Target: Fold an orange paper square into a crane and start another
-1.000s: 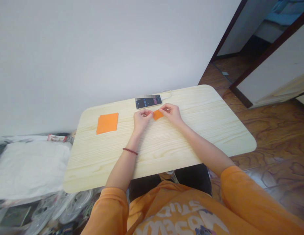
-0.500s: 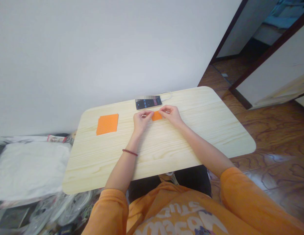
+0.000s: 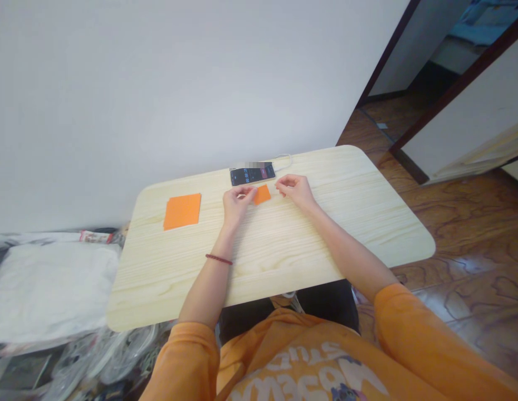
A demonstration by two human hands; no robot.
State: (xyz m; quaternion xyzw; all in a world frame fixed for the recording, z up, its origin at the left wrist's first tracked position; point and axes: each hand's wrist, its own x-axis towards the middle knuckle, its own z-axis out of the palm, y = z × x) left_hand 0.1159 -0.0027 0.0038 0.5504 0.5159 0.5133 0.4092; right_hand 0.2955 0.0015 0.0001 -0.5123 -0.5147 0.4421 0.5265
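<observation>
The left hand [image 3: 238,203] is at a small orange paper square [image 3: 262,194] on the pale wooden bench [image 3: 284,284].
Its fingers [image 3: 247,191] lie together on the paper's left edge, pinch unclear; the right hand [image 3: 296,191] is just beside, open, and the paper lies below a black smartphone [image 3: 253,176].

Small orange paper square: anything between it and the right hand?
Nothing visible. Only a gap of bare wooden tabletop separates the small orange paper square from the right hand. The left hand is at the square's other side, and the phone lies beyond it, outside that gap.
</observation>
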